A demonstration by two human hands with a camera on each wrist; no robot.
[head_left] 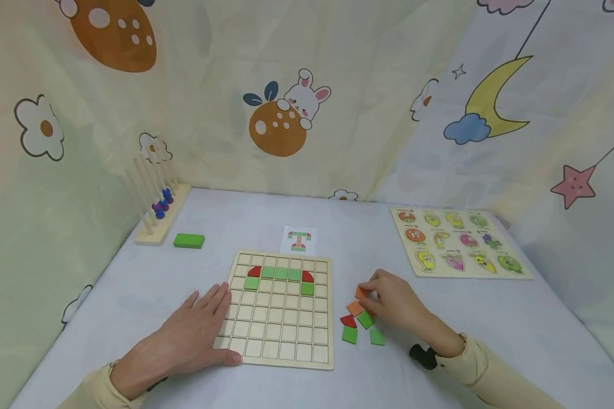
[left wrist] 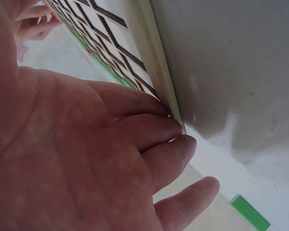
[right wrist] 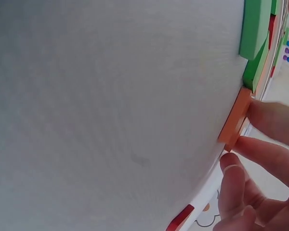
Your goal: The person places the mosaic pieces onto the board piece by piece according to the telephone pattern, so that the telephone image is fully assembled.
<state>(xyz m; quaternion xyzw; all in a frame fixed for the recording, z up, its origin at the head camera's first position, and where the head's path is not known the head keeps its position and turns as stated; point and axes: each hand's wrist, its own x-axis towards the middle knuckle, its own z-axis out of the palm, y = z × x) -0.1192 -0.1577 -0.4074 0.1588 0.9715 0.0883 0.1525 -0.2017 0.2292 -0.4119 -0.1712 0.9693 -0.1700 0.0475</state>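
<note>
A wooden grid board point(head_left: 273, 331) lies in the middle of the table in the head view. Toward its far side, several green square tiles point(head_left: 281, 274) form a row with a red quarter-round tile point(head_left: 254, 271) at either end. My left hand point(head_left: 189, 332) lies flat with straight fingers against the board's left edge, thumb at the near corner. To the right of the board, my right hand point(head_left: 399, 301) pinches an orange square tile point(right wrist: 236, 118) between thumb and fingers. Beside it are another orange tile point(head_left: 355, 308), a red piece point(head_left: 348, 321) and several green tiles point(head_left: 350, 335).
A picture card point(head_left: 312, 244) with a tile pattern stands behind the board. At back left are a green block point(head_left: 189, 241) and a wooden peg stand point(head_left: 156, 234) with blue and purple beads. A fruit puzzle board point(head_left: 460, 241) lies at back right.
</note>
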